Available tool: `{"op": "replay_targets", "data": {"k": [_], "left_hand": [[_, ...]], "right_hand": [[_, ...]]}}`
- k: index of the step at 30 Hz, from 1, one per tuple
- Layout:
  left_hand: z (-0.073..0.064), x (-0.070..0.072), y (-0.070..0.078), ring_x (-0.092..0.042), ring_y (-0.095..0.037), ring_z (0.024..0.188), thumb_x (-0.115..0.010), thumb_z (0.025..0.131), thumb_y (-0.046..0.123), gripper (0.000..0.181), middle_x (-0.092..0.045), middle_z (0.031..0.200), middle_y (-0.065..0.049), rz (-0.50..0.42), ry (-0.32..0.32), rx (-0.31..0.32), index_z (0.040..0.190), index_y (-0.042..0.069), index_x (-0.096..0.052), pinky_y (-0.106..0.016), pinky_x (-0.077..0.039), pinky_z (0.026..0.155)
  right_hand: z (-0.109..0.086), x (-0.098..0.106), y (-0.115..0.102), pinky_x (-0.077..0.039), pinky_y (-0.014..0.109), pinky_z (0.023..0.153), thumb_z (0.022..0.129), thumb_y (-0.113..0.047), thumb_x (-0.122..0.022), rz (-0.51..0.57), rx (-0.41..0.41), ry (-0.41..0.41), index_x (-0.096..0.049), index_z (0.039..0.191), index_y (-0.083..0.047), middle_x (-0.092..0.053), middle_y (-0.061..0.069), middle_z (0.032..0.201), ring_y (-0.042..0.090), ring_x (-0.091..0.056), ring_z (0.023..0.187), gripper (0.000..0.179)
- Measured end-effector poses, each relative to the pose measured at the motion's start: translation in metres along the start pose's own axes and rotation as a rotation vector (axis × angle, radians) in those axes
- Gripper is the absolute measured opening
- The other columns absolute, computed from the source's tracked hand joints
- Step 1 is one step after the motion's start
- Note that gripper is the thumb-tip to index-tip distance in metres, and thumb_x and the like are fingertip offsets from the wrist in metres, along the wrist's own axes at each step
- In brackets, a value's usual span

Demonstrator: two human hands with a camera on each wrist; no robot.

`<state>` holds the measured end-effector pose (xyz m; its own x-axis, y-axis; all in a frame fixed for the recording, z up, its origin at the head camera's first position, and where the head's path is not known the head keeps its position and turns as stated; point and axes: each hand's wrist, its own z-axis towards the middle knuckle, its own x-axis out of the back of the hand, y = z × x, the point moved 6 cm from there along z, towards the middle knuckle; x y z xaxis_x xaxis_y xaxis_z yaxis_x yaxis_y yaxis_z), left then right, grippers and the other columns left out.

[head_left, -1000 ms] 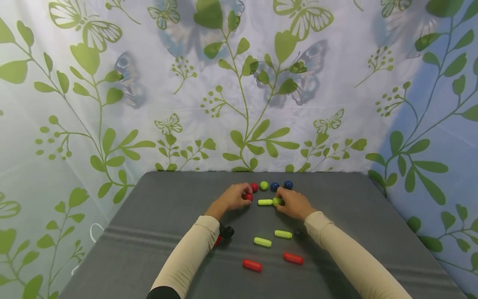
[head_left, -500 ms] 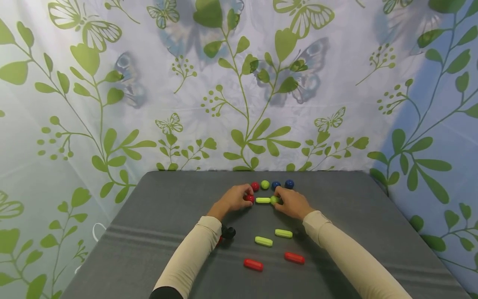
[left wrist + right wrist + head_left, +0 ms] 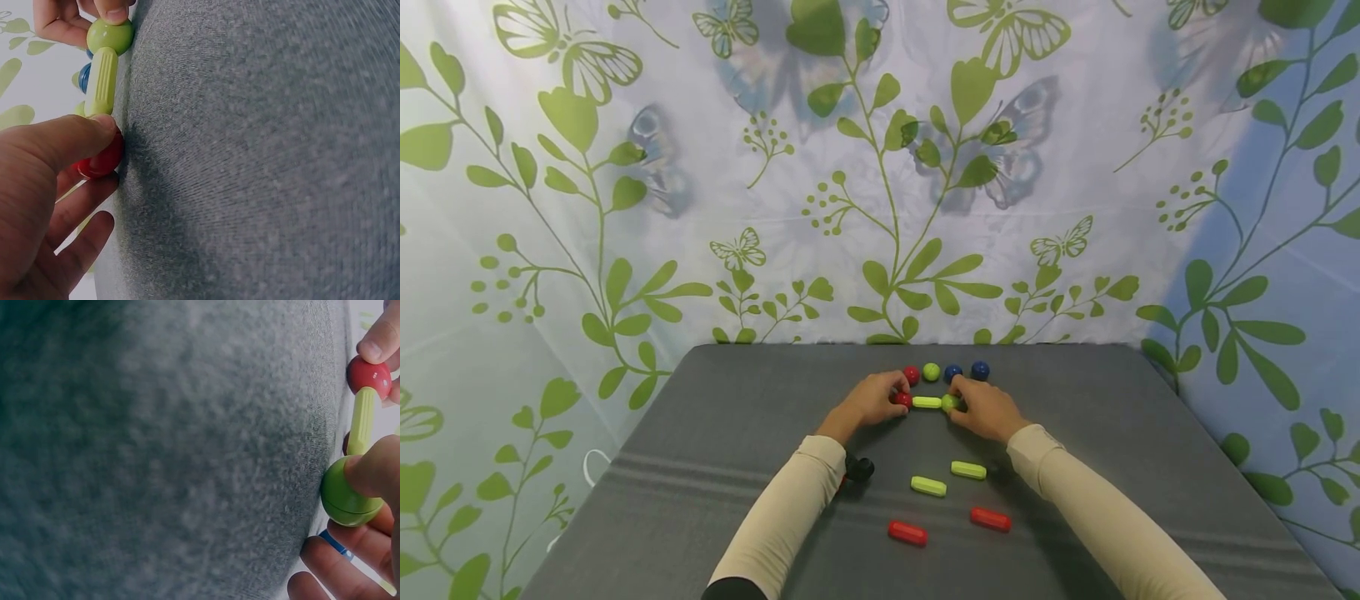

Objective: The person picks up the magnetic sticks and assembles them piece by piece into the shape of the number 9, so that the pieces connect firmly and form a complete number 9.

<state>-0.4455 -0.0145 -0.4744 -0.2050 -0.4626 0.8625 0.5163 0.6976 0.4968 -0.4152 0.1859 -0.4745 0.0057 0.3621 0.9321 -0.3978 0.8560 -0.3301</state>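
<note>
In the head view my left hand [image 3: 871, 400] pinches a red ball [image 3: 904, 402] between thumb and fingers. My right hand [image 3: 988, 408] pinches a green ball [image 3: 950, 403] the same way. Between the two balls lies a short yellow-green rod [image 3: 927, 402] with ridged sides. One end of the rod [image 3: 362, 422] meets the green ball [image 3: 350, 497] in the right wrist view, and its other end meets the red ball [image 3: 367, 376]. Whether either joint is locked cannot be told. In the left wrist view, the thumb partly hides the red ball [image 3: 106, 157].
Behind the hands stand a red ball [image 3: 912, 375], a green ball [image 3: 931, 372] and two blue balls [image 3: 981, 371]. Nearer lie two yellow-green rods [image 3: 928, 486] and two red rods [image 3: 907, 533]. Black pieces [image 3: 861, 469] sit by the left sleeve. A grey table [image 3: 1075, 533] carries everything.
The green ball and its rod have moved left with my right hand. The gap between the rod and the red ball has closed. My left hand has shifted only slightly.
</note>
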Motion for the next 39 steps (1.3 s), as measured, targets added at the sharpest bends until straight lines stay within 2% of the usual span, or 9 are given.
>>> {"op": "replay_targets", "data": {"k": [4, 9, 13, 17, 21, 24, 30, 34, 39], "left_hand": [[-0.002, 0.0, 0.0, -0.064, -0.014, 0.099, -0.081, 0.089, 0.018, 0.026, -0.066, 0.108, 0.0, 0.019, 0.008, -0.016, 0.107, 0.017, -0.062, -0.035, -0.05, 0.086], [-0.009, 0.006, -0.001, -0.065, -0.021, 0.104, -0.079, 0.09, 0.017, 0.032, -0.064, 0.117, -0.007, 0.028, 0.028, -0.036, 0.117, 0.012, -0.064, -0.038, -0.05, 0.09], [-0.025, 0.017, -0.006, -0.065, -0.025, 0.105, -0.078, 0.091, 0.016, 0.037, -0.063, 0.122, -0.01, 0.014, 0.068, -0.008, 0.124, 0.007, -0.064, -0.042, -0.052, 0.088], [-0.047, 0.028, -0.009, -0.066, -0.027, 0.101, -0.078, 0.092, 0.019, 0.038, -0.063, 0.121, -0.011, -0.003, 0.09, 0.019, 0.124, 0.005, -0.064, -0.042, -0.053, 0.086], [-0.073, 0.032, -0.011, -0.067, -0.023, 0.093, -0.077, 0.092, 0.02, 0.034, -0.063, 0.116, -0.011, -0.003, 0.089, 0.038, 0.12, 0.005, -0.065, -0.04, -0.053, 0.082], [-0.092, 0.035, -0.01, -0.066, -0.019, 0.089, -0.077, 0.092, 0.021, 0.03, -0.064, 0.111, -0.007, 0.014, 0.089, 0.046, 0.115, 0.006, -0.066, -0.039, -0.054, 0.079], [-0.124, 0.034, -0.009, -0.061, -0.018, 0.082, -0.08, 0.088, 0.025, 0.025, -0.063, 0.099, -0.002, 0.072, 0.077, 0.075, 0.102, 0.009, -0.066, -0.04, -0.051, 0.072], [-0.138, 0.029, -0.009, -0.058, -0.014, 0.075, -0.083, 0.083, 0.027, 0.024, -0.062, 0.088, 0.002, 0.12, 0.071, 0.113, 0.092, 0.014, -0.065, -0.038, -0.05, 0.068], [-0.145, 0.026, -0.005, -0.052, -0.01, 0.063, -0.085, 0.078, 0.026, 0.027, -0.058, 0.075, 0.007, 0.14, 0.1, 0.147, 0.085, 0.016, -0.062, -0.032, -0.046, 0.059]], "right_hand": [[0.0, 0.001, -0.002, -0.053, 0.046, 0.071, 0.09, -0.027, -0.077, 0.002, -0.001, -0.006, -0.061, 0.11, -0.018, -0.066, 0.0, 0.103, 0.018, -0.063, 0.084, 0.027], [0.0, 0.002, -0.003, -0.053, 0.047, 0.072, 0.091, -0.027, -0.076, 0.001, 0.001, -0.019, -0.061, 0.111, -0.017, -0.067, 0.0, 0.104, 0.019, -0.063, 0.086, 0.027], [0.001, 0.001, -0.005, -0.052, 0.046, 0.07, 0.091, -0.025, -0.076, 0.014, 0.02, -0.029, -0.061, 0.112, -0.016, -0.066, 0.001, 0.105, 0.019, -0.063, 0.085, 0.027], [0.001, 0.003, -0.003, -0.053, 0.047, 0.072, 0.092, -0.026, -0.077, 0.014, 0.035, -0.031, -0.061, 0.118, -0.015, -0.066, 0.003, 0.111, 0.022, -0.065, 0.091, 0.033], [0.001, 0.01, -0.005, -0.053, 0.05, 0.076, 0.092, -0.027, -0.076, 0.008, 0.065, -0.01, -0.061, 0.126, -0.012, -0.066, 0.008, 0.118, 0.027, -0.066, 0.099, 0.041], [0.004, 0.016, -0.013, -0.053, 0.051, 0.079, 0.093, -0.025, -0.075, 0.014, 0.102, 0.017, -0.061, 0.127, -0.009, -0.065, 0.01, 0.12, 0.028, -0.065, 0.102, 0.04], [0.016, 0.015, -0.035, -0.051, 0.048, 0.089, 0.092, -0.016, -0.075, 0.01, 0.263, 0.027, -0.066, 0.123, -0.005, -0.066, 0.011, 0.12, 0.028, -0.064, 0.108, 0.034], [0.024, 0.008, -0.048, -0.051, 0.046, 0.091, 0.092, -0.013, -0.076, 0.02, 0.358, -0.016, -0.066, 0.126, -0.001, -0.065, 0.011, 0.122, 0.028, -0.063, 0.11, 0.037], [0.035, 0.002, -0.058, -0.051, 0.046, 0.09, 0.092, -0.012, -0.076, 0.045, 0.392, -0.068, -0.062, 0.134, -0.003, -0.063, 0.01, 0.126, 0.026, -0.062, 0.11, 0.045]]}}
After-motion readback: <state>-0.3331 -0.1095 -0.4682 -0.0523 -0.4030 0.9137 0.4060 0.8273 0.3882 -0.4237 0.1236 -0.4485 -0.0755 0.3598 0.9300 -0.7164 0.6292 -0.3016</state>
